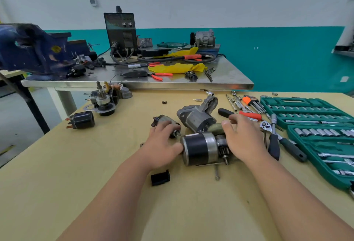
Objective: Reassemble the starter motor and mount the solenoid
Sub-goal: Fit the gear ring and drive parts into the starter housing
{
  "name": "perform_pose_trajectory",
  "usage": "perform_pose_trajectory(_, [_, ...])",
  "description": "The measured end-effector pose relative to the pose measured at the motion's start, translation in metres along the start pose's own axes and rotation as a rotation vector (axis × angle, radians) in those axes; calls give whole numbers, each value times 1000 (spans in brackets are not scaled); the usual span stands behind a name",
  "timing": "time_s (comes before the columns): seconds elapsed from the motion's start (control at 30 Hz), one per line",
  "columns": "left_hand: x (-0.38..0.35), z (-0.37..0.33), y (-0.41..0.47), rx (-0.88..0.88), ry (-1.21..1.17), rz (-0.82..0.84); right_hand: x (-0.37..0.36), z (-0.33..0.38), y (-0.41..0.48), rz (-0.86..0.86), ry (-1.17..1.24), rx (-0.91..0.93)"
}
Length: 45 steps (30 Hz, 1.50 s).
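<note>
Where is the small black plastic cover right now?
Head view: the black plastic cover lies alone on the tan table, beside the left wrist, nearer the camera than the left hand and down-left of the black-and-silver motor body.

Black-and-silver motor body (200, 148), green socket case (314, 125), tan table (76, 164), blue vise (32, 51), yellow rags (176, 67).

Bright, even light; warped, blurred edges.
</note>
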<state>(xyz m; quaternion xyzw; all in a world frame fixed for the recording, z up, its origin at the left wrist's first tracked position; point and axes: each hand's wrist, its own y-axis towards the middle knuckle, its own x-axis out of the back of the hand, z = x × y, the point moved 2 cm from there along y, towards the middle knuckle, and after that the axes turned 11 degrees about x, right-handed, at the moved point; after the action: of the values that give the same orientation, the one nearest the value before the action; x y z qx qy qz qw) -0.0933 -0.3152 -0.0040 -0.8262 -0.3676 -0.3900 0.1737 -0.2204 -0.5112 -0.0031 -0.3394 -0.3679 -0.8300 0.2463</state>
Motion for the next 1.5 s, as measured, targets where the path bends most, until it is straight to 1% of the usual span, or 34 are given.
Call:
perform_pose_trajectory(0.03, [-2,-3,-2,-13,-8,7,2,3,-1,-6,87,6])
perform_pose_trajectory(0.1, [-4,-5,-4,-38,-15,-10,3,9,-4,38,271,28])
perform_pose_trajectory(0.17, [-3,-3,-2,-57,-23,-52,6,19,-11,137,334,145])
perform_pose_trajectory(0.23, [-2,1,1,-60,-11,-109,7,32,-20,274,247,318])
perform_pose_trajectory(0.3, [-1,6,4,-51,-7,-152,3,40,-26,391,44,508])
perform_pose_trajectory(0.33, [0,8,5,-47,-11,-164,1,42,-27,431,-53,576])
perform_pose_trajectory(0.4, [1,12,7,-38,-31,-183,-3,43,-28,451,-151,627])
perform_pose_trajectory(0.5, [3,20,11,13,-26,-212,-2,41,-27,418,-151,642])
perform_pose_trajectory(0.57, [4,26,14,65,31,-184,1,38,-25,410,-155,638])
perform_pose_trajectory(0.63, [4,30,15,97,51,-149,5,33,-21,422,-146,593])
perform_pose_trajectory(0.77, [3,30,17,114,32,-129,11,26,-18,434,-139,552])
perform_pose_trajectory(0.8, [3,30,18,116,35,-128,11,25,-18,434,-108,542])
perform_pose_trajectory(0.9, [3,31,18,121,44,-140,9,25,-18,400,84,455])
perform_pose_trajectory(0.93, [4,31,18,121,44,-143,8,25,-18,382,108,441])
perform_pose_trajectory(1.1, [5,33,21,116,59,-204,3,25,-18,324,134,411])
perform_pose_trajectory(1.17, [5,33,22,119,46,-237,3,25,-17,262,170,364])
perform_pose_trajectory(1.27, [3,33,23,127,25,-242,4,23,-16,193,199,310])
perform_pose_trajectory(1.5, [2,36,24,164,-34,-262,2,23,-17,196,179,307])
